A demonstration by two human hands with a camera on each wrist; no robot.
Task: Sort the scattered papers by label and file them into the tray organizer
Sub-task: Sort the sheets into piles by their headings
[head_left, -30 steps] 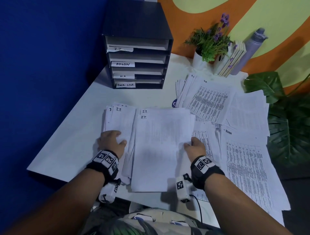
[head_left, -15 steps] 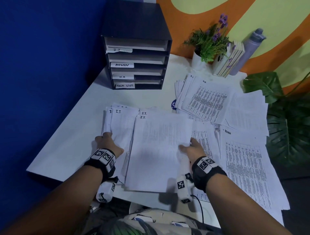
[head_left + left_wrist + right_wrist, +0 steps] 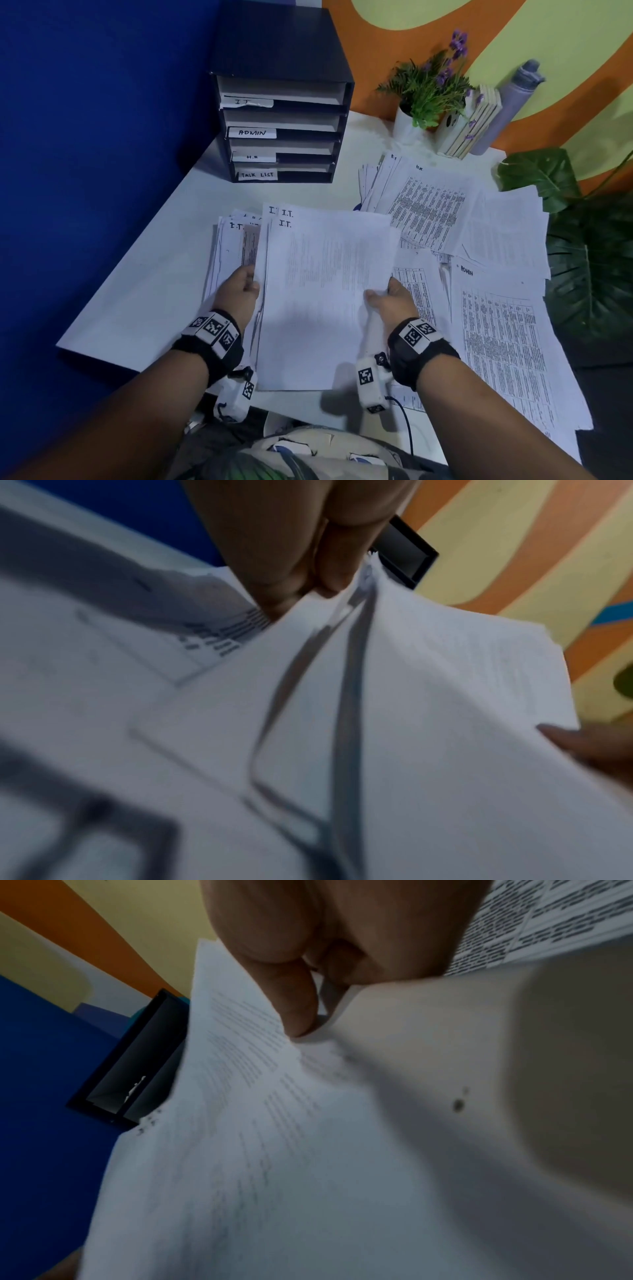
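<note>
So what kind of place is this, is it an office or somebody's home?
Most likely an office desk. A black tray organizer carries slot labels I.T., ADMIN, H.R and TASK LIST, and printed papers marked by department cover the white table. The left hand and right hand hold an I.T. stack.

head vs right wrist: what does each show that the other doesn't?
Head only: tray organizer labels I.T., ADMIN, H.R, TASK LIST; the left hand; the ADMIN sheet; the plant.
Right wrist only: the thumb pinching the I.T. stack against fingers beneath.
Both: the right hand holding that stack's right edge.
</note>
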